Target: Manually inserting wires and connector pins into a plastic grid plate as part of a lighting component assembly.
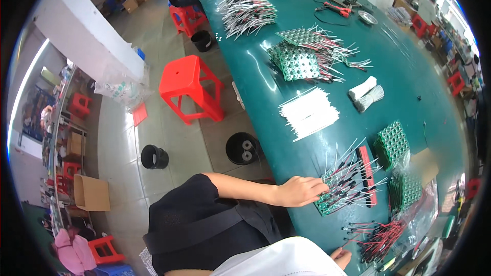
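On the green tabletop (286, 138), a green circuit panel (343, 190) bristling with red, black and white wires lies near its front edge. The left hand (302, 191) rests on the panel's left end, fingers curled onto it. The right hand (341, 258), near a red wire bundle (379, 237), is mostly cut off; its grip cannot be told.
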The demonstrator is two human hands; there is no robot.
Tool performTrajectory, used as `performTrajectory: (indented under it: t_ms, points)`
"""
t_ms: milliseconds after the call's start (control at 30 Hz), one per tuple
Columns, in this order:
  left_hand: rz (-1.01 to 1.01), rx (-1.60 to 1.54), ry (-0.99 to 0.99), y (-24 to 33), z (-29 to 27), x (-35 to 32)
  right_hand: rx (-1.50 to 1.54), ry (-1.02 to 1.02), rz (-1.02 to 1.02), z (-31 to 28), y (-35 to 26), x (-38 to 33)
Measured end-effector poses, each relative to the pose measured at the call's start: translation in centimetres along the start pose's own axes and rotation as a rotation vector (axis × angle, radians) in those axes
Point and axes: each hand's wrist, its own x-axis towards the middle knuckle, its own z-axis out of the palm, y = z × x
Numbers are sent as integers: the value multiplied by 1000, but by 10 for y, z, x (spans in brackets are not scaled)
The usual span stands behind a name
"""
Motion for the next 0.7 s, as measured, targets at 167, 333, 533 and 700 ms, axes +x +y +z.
performTrajectory:
  t_ms: [167, 333, 533, 700]
  points:
    - [-23, -93, -31, -7, 0, 9, 295, -243, 212, 56, 68, 20]
    - [95, -69, -27, -10, -5, 10, 952, -239, 3, 42, 22, -24]
    - [573, -225, 20, 3, -16, 7, 1163, -562, 43, 33, -7, -34]
    - [572, -373, -49, 6, -7, -9, 1357, -737, -125, 10, -45, -32]
